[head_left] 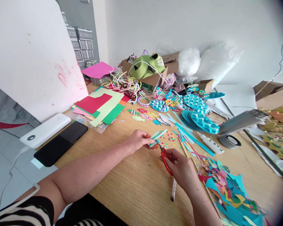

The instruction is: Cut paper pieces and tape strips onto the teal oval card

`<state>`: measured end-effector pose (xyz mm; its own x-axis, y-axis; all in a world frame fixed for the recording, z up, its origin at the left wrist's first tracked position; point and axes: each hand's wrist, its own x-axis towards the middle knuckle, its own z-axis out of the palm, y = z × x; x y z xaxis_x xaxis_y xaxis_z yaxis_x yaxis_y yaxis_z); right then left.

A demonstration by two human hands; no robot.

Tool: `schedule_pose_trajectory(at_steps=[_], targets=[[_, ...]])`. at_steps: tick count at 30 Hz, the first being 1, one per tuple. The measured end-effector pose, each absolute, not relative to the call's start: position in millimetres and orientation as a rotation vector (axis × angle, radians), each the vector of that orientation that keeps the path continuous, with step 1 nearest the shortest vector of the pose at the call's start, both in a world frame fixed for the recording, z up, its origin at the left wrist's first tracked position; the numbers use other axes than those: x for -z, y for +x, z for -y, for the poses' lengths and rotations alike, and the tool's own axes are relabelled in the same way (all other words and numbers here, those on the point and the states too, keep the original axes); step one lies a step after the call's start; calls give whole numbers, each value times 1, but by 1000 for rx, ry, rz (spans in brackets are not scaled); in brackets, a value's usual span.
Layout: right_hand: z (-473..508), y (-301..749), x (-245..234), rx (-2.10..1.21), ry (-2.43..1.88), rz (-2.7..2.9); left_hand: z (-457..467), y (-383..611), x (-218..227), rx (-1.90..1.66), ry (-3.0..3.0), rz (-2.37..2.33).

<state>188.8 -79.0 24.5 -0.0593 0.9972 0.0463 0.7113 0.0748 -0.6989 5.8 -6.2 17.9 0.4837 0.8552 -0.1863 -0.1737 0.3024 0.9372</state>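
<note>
Near the middle of the wooden table, my left hand (139, 140) is closed on a small bundle of paper strips (158, 135), pale blue and green, with a bit of orange showing by the fingers. My right hand (179, 164) grips red-handled scissors (166, 161), whose blades point toward the strips; whether they touch the paper I cannot tell. Small colored paper bits (170, 136) lie scattered just beyond my hands. Farther back are several paper fish (146, 116) in red, yellow, green and pink. A pen (173, 190) lies beneath my right hand.
Colored paper sheets (101, 105), a black phone (61, 143) and a white power bank (46, 130) are on the left. Blue scalloped discs (199, 121), a glue bottle (210, 142), a tape roll (229, 141) and a metal flask (244, 121) stand right. Paper scraps (233, 191) pile at front right.
</note>
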Motion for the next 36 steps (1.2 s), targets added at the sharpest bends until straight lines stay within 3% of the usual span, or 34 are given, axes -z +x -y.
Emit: schedule_pose_trajectory(at_steps=[36], targets=[[80,189,-27,-673,-1693,1873,5,8,-14,-812,1047,-839]])
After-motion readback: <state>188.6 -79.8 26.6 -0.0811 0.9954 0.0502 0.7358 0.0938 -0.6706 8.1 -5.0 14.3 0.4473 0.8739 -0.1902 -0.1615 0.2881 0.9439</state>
